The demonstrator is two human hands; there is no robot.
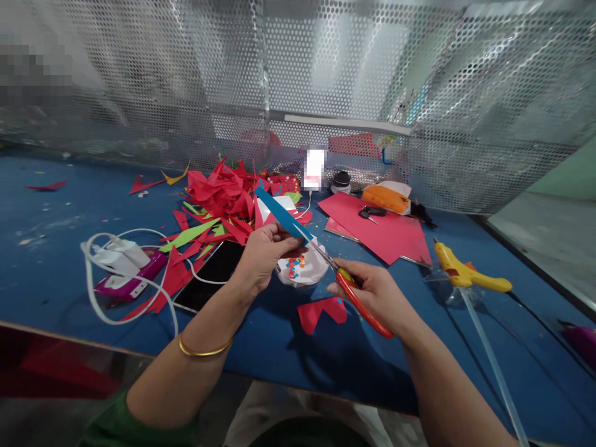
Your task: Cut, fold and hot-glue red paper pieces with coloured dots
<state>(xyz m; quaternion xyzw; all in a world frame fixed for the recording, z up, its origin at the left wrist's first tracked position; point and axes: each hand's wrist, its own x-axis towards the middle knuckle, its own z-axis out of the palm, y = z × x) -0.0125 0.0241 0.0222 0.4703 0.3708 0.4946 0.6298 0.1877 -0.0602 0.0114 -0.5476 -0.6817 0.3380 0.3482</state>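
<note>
Between the fingertips of my left hand [265, 254] is a long blue paper strip [283, 214], slanting up and to the left. My right hand [377, 288] grips red-handled scissors [361, 304], whose blades meet the strip's lower right end. Beneath the strip stands a small white bowl [310, 270] with tiny orange, red and blue paper bits in it. On the blue table just below the bowl lies a red paper scrap [321, 311] with a notched edge.
A heap of red paper scraps [223, 192] lies behind my left hand. Nearer are a dark tablet [212, 279] and a purple power strip [125, 282] with white cables. Red sheets [377, 230] with keys lie at right, beside a yellow glue gun [465, 270]. Perforated metal [326, 62] bounds the back.
</note>
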